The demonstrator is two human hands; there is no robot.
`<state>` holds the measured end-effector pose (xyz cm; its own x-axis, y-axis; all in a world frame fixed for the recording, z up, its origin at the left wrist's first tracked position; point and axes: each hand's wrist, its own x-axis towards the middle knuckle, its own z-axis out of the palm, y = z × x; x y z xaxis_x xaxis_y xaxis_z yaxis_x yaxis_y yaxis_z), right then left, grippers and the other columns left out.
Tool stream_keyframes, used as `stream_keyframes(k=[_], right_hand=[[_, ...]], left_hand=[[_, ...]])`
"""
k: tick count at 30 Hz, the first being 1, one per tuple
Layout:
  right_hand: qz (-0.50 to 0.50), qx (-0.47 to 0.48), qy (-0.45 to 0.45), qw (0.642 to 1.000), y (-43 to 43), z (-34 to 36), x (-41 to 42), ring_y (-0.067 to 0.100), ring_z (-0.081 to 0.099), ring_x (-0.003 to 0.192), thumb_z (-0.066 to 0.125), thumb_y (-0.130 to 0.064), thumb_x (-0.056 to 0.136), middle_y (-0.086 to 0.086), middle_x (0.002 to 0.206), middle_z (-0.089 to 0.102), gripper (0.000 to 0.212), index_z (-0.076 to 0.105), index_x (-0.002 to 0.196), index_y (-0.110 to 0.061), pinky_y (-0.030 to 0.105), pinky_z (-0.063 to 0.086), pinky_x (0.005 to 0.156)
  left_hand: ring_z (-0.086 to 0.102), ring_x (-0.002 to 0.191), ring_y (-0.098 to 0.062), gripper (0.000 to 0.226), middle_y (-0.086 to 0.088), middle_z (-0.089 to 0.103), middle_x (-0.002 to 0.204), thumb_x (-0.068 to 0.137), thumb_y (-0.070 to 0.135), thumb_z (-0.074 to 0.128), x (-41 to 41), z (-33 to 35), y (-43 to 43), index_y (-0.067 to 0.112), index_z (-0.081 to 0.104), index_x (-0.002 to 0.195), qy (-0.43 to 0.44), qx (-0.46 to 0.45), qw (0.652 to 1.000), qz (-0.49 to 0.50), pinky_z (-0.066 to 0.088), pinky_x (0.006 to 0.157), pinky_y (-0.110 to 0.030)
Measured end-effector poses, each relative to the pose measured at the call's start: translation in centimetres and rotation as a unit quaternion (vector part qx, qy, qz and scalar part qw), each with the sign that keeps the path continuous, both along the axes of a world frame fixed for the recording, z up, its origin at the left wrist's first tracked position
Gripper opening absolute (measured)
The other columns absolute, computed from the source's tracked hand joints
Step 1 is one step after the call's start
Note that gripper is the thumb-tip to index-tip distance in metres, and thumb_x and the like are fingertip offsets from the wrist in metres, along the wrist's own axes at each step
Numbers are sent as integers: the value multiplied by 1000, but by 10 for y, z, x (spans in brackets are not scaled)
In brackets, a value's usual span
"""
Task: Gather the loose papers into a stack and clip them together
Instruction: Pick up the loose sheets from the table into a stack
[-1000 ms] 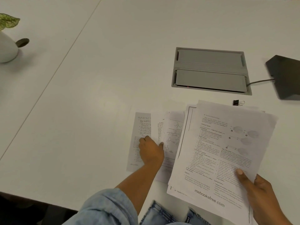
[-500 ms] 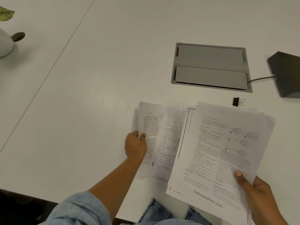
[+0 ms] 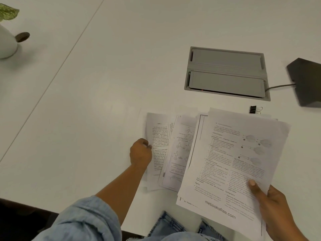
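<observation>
My right hand [image 3: 272, 204] grips a thick bundle of printed papers [image 3: 231, 160] by its lower right corner, thumb on top, held over the table's front edge. To the left of the bundle, loose printed sheets [image 3: 173, 150] lie fanned on the white table [image 3: 86, 119], partly tucked under it. My left hand [image 3: 140, 152] pinches the left edge of the leftmost sheet. A small black binder clip [image 3: 255, 109] lies on the table just beyond the bundle's top right edge, untouched.
A grey cable hatch [image 3: 227, 73] is set into the table behind the papers. A dark device [image 3: 307, 82] with a cable sits at the right edge. A white plant pot [image 3: 7, 44] stands far left. A seam runs diagonally across the tabletop.
My left hand slid from the middle of the loose sheets to their left edge and took hold of it; the sheets shifted right and bunched closer together. The right hand kept its bundle still.
</observation>
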<state>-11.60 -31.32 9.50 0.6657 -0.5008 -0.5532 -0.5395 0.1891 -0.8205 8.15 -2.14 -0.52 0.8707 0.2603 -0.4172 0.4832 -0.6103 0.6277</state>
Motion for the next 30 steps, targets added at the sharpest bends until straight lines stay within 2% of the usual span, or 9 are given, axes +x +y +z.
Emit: stream_keyframes(k=[4, 6, 9, 11, 14, 18, 21, 24, 30], right_hand=[[-5, 15, -3, 1000, 3, 7, 2, 34, 66, 105, 75, -62, 51, -15, 90, 77, 60, 69, 99, -26, 40, 48, 91], [2, 16, -6, 1000, 2, 5, 2, 28, 68, 100, 79, -72, 43, -13, 91, 78, 75, 69, 100, -26, 38, 49, 89], [-5, 12, -5, 1000, -1, 2, 2, 29, 69, 98, 79, -74, 39, -10, 93, 78, 79, 69, 101, -25, 42, 51, 89], [-7, 19, -9, 1000, -2, 4, 1, 31, 68, 99, 78, -70, 42, -13, 90, 77, 74, 69, 100, -25, 40, 51, 87], [-2, 5, -21, 1000, -7, -2, 1, 21, 73, 84, 79, -79, 27, -13, 90, 78, 95, 69, 102, -22, 33, 52, 77], [4, -7, -32, 999, -9, 0, 7, 27, 70, 94, 69, -45, 71, -16, 83, 78, 35, 68, 99, -24, 41, 51, 89], [26, -24, -18, 999, -10, -4, 11, 29, 72, 92, 63, -37, 76, -6, 90, 79, 34, 69, 103, -18, 39, 54, 81], [39, -32, -12, 999, -9, -7, 18, 25, 74, 86, 63, -32, 84, 5, 97, 78, 31, 69, 107, -12, 34, 57, 71], [60, -15, -25, 998, 3, -4, 40, 13, 75, 81, 61, -23, 92, -4, 92, 78, 22, 69, 109, -13, 22, 59, 68]], left_hand=[[68, 91, -25, 39, -10, 71, 104, 93, 11, 63, 3, 15, 16, 16, 58, 131, -46, -15, 999, -12, 51, 79, -28], [69, 85, -23, 53, -9, 71, 95, 92, 11, 64, 1, 24, 29, 23, 48, 141, -71, -49, 996, 12, 53, 79, -30], [70, 88, -28, 33, -10, 73, 101, 94, 16, 63, -1, 41, 50, 12, 64, 127, -97, -40, 994, 20, 58, 85, -40], [68, 85, -27, 23, -10, 73, 105, 96, 15, 60, -6, 56, 63, 7, 69, 116, -120, -47, 991, 35, 57, 78, -32], [67, 84, -27, 21, -10, 71, 101, 96, 15, 60, -12, 76, 81, 5, 69, 112, -161, -59, 983, 64, 49, 68, -20], [66, 76, -13, 21, -7, 70, 98, 99, 15, 56, -18, 106, 100, 4, 69, 110, -184, -89, 974, 98, 49, 65, -17], [67, 66, 0, 16, 2, 69, 89, 99, 14, 55, -18, 124, 106, 6, 68, 105, -193, -142, 963, 121, 53, 67, -23], [68, 72, -5, 13, 6, 70, 90, 98, 16, 57, -17, 140, 106, 12, 69, 101, -193, -184, 955, 126, 55, 71, -28], [76, 75, -13, 16, 6, 80, 87, 94, 10, 60, -23, 164, 70, 19, 72, 97, -133, -301, 943, 42, 63, 64, -27]])
